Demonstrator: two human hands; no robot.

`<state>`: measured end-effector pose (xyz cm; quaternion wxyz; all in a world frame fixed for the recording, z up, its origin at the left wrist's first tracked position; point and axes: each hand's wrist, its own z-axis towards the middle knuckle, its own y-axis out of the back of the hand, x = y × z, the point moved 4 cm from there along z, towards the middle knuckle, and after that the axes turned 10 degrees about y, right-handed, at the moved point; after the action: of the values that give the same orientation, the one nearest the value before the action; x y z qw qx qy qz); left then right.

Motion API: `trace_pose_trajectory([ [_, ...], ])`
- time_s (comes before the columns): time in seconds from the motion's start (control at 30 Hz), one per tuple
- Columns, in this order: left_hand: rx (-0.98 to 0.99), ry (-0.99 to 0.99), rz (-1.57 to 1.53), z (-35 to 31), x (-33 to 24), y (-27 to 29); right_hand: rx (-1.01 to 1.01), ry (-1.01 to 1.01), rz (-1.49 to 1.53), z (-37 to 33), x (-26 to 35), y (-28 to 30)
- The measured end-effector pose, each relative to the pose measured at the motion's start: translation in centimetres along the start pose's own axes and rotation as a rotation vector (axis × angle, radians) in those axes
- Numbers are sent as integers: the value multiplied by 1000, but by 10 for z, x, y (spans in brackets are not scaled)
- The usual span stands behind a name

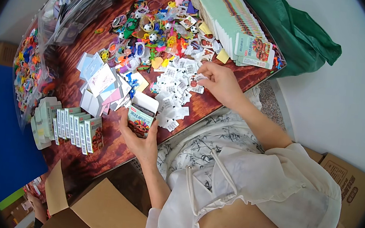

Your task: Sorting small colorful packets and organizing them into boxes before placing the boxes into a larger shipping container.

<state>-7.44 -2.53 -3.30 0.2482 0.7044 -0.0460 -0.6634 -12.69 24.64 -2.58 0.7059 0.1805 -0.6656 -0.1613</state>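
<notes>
At table edge, hands (138, 138) hold green carton (140, 119) (flap open).

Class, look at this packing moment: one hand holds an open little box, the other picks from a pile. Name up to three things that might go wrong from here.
1. The small green carton is held open in the left hand; tilted, it might spill whatever is inside.
2. The right hand pinches a small white sachet from a loose pile of white sachets; two could stick together.
3. That pile reaches the wooden table's near edge, so sachets may slide off.
</notes>
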Motion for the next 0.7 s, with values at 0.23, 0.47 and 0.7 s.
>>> trace_pose_trajectory([
  [0.23,3,-12,37,-1,-3,1,-191,168,-314,-3,2,-12],
  [0.47,24,2,-24,-2,-1,1,-39,-121,160,5,-14,13],
  [0.7,62,72,-220,-11,-19,-1,-86,-43,388,14,10,30],
])
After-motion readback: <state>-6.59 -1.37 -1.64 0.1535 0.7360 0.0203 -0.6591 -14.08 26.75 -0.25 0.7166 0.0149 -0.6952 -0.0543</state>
